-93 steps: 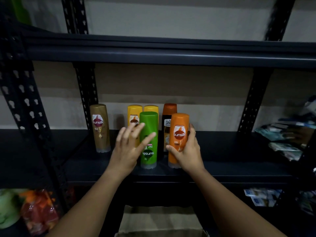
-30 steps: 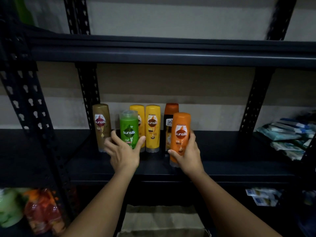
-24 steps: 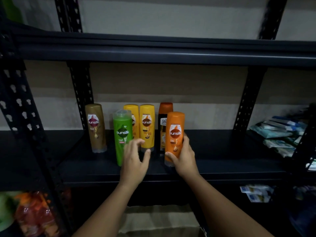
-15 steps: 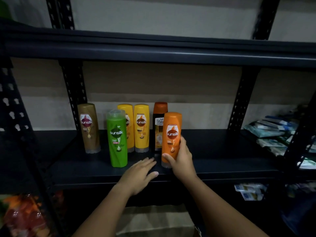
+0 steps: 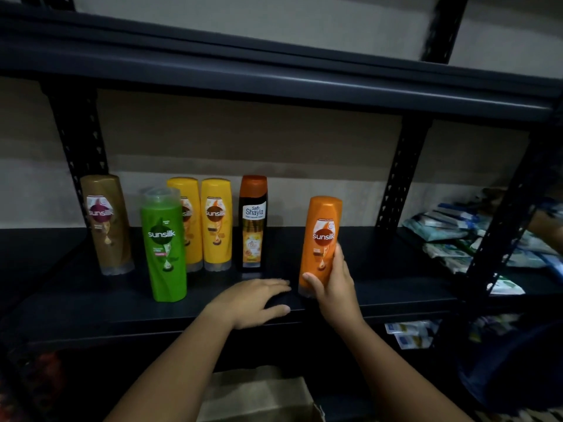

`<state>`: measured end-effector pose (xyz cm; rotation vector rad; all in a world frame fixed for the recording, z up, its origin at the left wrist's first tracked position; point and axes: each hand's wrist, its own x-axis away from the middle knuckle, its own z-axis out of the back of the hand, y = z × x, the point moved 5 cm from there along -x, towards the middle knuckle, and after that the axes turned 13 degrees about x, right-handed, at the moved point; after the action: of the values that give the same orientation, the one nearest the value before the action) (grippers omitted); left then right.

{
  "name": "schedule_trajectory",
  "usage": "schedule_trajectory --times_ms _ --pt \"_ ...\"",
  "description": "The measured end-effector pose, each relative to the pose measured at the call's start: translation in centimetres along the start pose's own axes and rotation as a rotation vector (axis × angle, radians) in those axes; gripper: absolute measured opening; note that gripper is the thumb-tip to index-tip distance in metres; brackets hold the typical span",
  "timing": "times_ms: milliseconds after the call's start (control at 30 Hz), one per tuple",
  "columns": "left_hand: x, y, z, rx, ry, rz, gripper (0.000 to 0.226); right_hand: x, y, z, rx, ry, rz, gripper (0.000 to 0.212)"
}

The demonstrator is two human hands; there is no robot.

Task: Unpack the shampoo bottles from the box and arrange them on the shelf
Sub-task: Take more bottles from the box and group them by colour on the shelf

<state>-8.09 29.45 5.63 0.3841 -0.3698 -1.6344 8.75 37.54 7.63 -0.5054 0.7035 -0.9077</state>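
From the head view I see my right hand [image 5: 333, 284] gripping the orange bottle [image 5: 320, 242] upright near the shelf's [image 5: 91, 306] front edge, my left hand [image 5: 253, 303] flat, fingers relaxed, on that edge beside it, and the green bottle [image 5: 164, 245] standing free to the left.

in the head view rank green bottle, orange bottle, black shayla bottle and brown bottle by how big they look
1. green bottle, tallest on screen, but nearest the front.
2. orange bottle and brown bottle: look alike, unranked; the orange sits nearer the camera.
3. black Shayla bottle, slimmest and shortest.
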Motion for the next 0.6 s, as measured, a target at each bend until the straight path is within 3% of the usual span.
schedule_trajectory --times_ms 267,600 --pt "0.1 -2.3 -0.1 0.219 0.076 -0.010 0.071 -3.4 1.3 -0.5 0.009 -0.014 -0.049 0.099" --pt "0.2 -2.5 0.4 0.318 0.149 0.001 0.076 -5.9 0.8 -2.2 0.082 0.015 -0.055 0.095"
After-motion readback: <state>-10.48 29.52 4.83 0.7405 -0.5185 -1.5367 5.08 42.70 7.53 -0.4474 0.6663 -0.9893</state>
